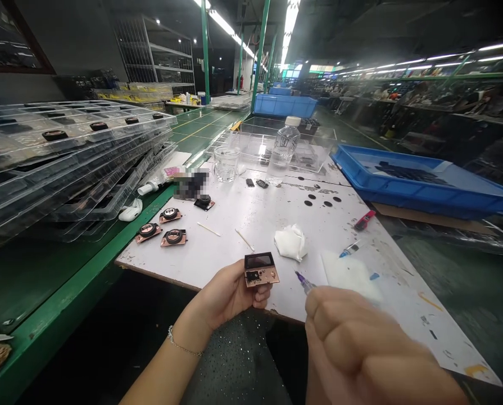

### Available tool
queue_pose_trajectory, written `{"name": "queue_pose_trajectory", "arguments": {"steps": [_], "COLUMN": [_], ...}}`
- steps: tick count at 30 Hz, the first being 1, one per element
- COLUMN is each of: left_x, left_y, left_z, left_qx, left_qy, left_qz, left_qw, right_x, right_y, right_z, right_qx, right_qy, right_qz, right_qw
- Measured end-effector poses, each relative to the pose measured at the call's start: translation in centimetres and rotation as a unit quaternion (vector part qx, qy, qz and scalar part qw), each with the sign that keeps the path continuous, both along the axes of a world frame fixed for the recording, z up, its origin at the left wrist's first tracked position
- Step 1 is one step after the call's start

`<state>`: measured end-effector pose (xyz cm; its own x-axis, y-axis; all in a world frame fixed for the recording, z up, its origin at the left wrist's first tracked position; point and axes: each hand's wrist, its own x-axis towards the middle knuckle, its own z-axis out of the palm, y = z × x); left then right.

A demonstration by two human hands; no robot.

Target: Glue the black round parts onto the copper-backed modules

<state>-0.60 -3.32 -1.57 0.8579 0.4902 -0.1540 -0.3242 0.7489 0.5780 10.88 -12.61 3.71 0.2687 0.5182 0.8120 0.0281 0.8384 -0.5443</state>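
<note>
My left hand (230, 295) is closed on a small copper-coloured part (263, 271) with a dark rectangular window, held tilted above the table's front edge. Blurred by motion, my right hand (356, 337) wraps round a pen (304, 281) with a purple tip; the tip points toward the part but is apart from it. Just beyond lie a crumpled white cloth (291, 243) and two cotton swabs (245, 239). A white pad (348, 275) lies beside my right hand, with a blue-tipped pen (352, 248) at its far edge.
Several round black-and-copper parts (174, 237) sit at the table's left. Farther back stand a glass mug (226, 164) and a clear bottle (285, 143). Stacked clear trays (86, 169) rise at left; a blue tray (424, 180) flanks the right. Black discs (327, 204) and a red cutter-like tool (364, 220) lie nearby.
</note>
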Motion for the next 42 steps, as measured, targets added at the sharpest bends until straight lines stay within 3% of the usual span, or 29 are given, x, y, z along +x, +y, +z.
{"name": "queue_pose_trajectory", "arguments": {"steps": [2, 7, 21, 25, 27, 29, 31, 33, 36, 39, 42], "left_x": [0.0, 0.1, 0.1, 0.2, 0.3, 0.3, 0.2, 0.0, -0.1, 0.0, 0.1], "left_y": [0.0, 0.0, 0.0, -0.2, -0.3, -0.4, -0.4, -0.4, -0.3, -0.4, -0.7], "left_z": [0.0, -0.1, 0.5, 0.5, 0.5, 0.4, 0.4, 0.4, 0.5, 0.5, 0.5], "left_qx": [-0.002, 0.000, 0.007, 0.011, 0.013, 0.012, 0.010, 0.009, 0.012, 0.013, 0.010], "left_qy": [-0.001, -0.001, 0.009, 0.006, 0.003, 0.000, -0.002, -0.001, 0.000, 0.000, 0.003], "left_qz": [0.000, -0.001, 0.005, 0.009, 0.018, 0.026, 0.025, 0.021, 0.023, 0.024, 0.027], "left_qw": [1.000, 1.000, 1.000, 1.000, 1.000, 1.000, 1.000, 1.000, 1.000, 1.000, 1.000], "right_x": [0.4, 2.6, 2.7, 1.5, 0.7, 0.4, 1.2, 2.9, 6.6, 9.9, 11.1], "right_y": [1.2, 2.9, 3.1, 3.3, 3.3, 3.1, 2.7, 2.3, 1.9, 2.3, 2.7], "right_z": [0.4, 0.3, -0.3, -0.3, -0.5, -0.5, -0.3, 0.2, 0.4, -1.0, -3.1], "right_qx": [0.017, -0.051, -0.072, -0.049, -0.001, 0.055, 0.094, 0.062, -0.095, -0.203, -0.265], "right_qy": [0.075, 0.153, 0.187, 0.095, -0.033, -0.220, -0.283, -0.162, 0.052, 0.067, 0.011], "right_qz": [0.032, 0.161, 0.159, 0.106, 0.021, -0.121, -0.244, -0.293, -0.259, -0.253, -0.293], "right_qw": [0.997, 0.974, 0.967, 0.989, 0.999, 0.966, 0.923, 0.940, 0.960, 0.944, 0.919]}}
